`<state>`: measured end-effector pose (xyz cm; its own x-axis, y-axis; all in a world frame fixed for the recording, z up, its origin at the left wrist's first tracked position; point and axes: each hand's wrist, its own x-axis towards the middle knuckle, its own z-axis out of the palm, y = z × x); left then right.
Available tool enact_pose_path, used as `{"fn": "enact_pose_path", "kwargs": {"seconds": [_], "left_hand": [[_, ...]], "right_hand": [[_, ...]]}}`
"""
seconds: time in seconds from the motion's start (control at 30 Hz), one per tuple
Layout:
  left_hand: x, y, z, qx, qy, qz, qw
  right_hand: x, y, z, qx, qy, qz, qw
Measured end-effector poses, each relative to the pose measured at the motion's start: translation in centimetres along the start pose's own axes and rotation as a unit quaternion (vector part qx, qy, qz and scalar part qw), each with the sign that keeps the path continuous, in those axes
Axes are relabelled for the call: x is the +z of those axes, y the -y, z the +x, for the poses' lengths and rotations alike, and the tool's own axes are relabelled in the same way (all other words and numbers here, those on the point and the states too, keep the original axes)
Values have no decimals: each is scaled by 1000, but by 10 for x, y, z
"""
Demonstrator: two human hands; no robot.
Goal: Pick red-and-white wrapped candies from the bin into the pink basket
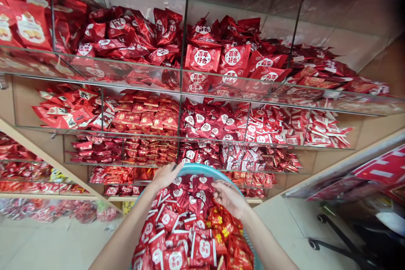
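Observation:
A teal plastic basket [218, 170] filled with wrapped sweets is in front of me at the bottom centre. My left hand [165, 176] is at its far left rim, with the thumb lying along the edge and the other fingers partly hidden. Inside the basket, my right hand [229, 196] is closed, its fingertips pinched at a dark red sweet packet [203, 182] with a white round label. More dark red packets [192, 199] lie beside it. Nearer to me are red-and-white packets [202, 248], and red packets with yellow print [225, 228] fill the right side.
Tiered shelves with glass fronts [126, 78] hold divided heaps of red packets [202, 58]. A slanted wooden panel [57, 164] separates another shelf section on the left. A wheeled chair base [335, 238] stands on the tiled floor [281, 228] at right.

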<state>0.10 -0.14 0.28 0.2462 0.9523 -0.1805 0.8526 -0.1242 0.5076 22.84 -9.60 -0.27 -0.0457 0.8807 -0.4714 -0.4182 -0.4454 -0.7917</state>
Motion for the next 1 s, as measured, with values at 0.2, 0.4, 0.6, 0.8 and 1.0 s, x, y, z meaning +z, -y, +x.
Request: {"fn": "enact_pose_path", "kwargs": {"seconds": [0.2,0.4,0.6,0.8,1.0], "left_hand": [[4,4,2,9,-6,-1,1000],[3,4,1,7,-1,-4,1000],[3,4,2,0,-2,-14,1000],[4,2,1,-7,-4,-11,1000],[5,4,1,-10,-9,-15,1000]], "right_hand": [[1,-19,-3,61,-5,-28,998],[9,1,-10,-105,-11,-165,981],[24,26,-10,-365,23,-444,818],[35,20,11,-443,124,-570,681],[34,9,42,-461,167,-631,601]]}}
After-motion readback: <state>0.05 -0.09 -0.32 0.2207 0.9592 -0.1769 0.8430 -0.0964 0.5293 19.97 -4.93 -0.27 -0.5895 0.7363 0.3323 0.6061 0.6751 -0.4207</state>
